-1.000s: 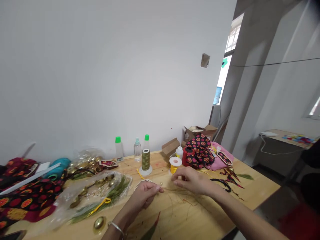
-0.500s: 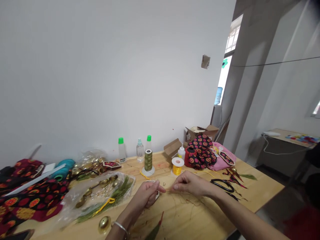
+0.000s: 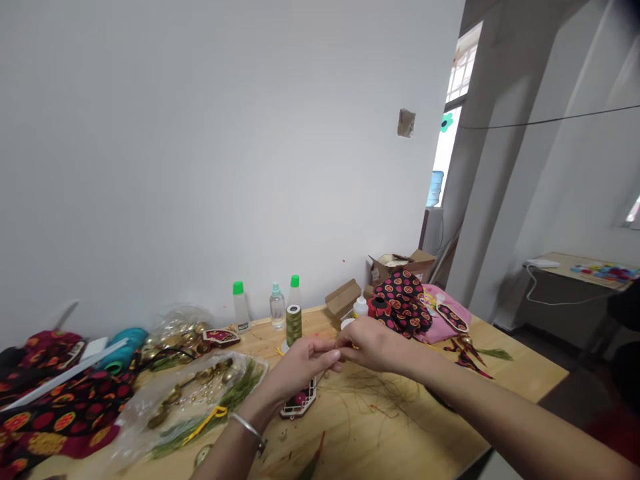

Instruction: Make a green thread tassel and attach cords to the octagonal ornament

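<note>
My left hand (image 3: 303,367) and my right hand (image 3: 367,343) meet above the table, their fingertips pinched together. A fine thread (image 3: 323,371) appears to run from the pinch; most of it is hidden by the fingers. Under my left hand lies a dark red patterned ornament (image 3: 299,400) with a pale openwork edge. Loose thin threads (image 3: 380,393) are scattered on the wood below my right hand. Behind the hands stands an olive thread spool (image 3: 294,323). The white-topped spool (image 3: 347,323) is mostly covered by my right hand. A green tassel (image 3: 313,463) with a red tip lies nearer me.
On the left, a plastic bag (image 3: 135,400) holds gold bells and beads beside patterned fabric (image 3: 60,407). Bottles with green caps (image 3: 241,310) stand along the wall. A glue bottle (image 3: 361,307), patterned cloth (image 3: 403,303) and a cardboard box (image 3: 425,263) occupy the back right.
My hands have risen slightly and come together, fingertips now touching where a gap was before. More of the ornament beneath my left hand shows. The view has shifted a little.
</note>
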`<action>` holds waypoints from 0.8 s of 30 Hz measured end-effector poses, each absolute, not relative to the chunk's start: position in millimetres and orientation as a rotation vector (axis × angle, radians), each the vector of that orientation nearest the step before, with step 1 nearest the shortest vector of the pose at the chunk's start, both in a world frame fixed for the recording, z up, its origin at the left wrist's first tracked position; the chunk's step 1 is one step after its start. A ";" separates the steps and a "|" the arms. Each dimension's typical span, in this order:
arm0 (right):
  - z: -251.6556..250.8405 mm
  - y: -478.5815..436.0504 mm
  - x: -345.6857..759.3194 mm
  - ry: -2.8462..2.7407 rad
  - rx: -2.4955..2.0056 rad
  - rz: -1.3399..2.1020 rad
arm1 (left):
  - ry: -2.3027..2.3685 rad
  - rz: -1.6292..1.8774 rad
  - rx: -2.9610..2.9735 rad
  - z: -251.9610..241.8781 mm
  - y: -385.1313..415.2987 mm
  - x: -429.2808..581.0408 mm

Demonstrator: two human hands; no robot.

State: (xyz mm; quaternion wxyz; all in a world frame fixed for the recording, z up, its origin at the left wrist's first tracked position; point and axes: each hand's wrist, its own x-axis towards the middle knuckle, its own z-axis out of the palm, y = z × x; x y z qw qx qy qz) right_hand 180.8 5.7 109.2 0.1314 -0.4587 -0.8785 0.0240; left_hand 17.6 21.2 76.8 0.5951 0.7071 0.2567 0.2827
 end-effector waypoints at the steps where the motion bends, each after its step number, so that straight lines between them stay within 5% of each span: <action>1: 112.6 4.8 180.1 -2.546 -1.351 0.071 | 0.585 0.636 1.658 79.9 21.9 18.7; 9: 109.1 5.2 193.4 -2.465 -1.381 0.131 | 0.956 0.636 1.848 75.6 22.4 24.2; 19: 12.0 -49.5 350.3 -2.232 -1.913 0.115 | 1.199 0.650 1.569 68.7 26.5 13.2; 24: 7.9 -57.1 348.7 -2.180 -1.947 0.149 | 1.265 0.616 1.535 58.6 32.0 18.1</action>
